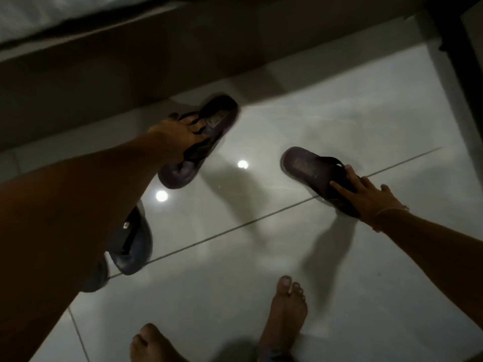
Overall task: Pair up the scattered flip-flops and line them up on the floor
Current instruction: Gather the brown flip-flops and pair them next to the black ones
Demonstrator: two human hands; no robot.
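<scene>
Two dark flip-flops are in my hands over the pale tiled floor (339, 105). My left hand (180, 134), upper middle of the frame, has its grip closed through the straps of one flip-flop (209, 126), lifting it tilted and blurred above the tiles. My right hand (366, 194), at centre right, lies with fingers spread on the toe end of the second flip-flop (311, 171), pressing it flat on the floor rather than clasping it. Another flip-flop (133, 244) lies lower left, partly hidden by my forearm. My bare feet (287, 309) stand at the bottom.
</scene>
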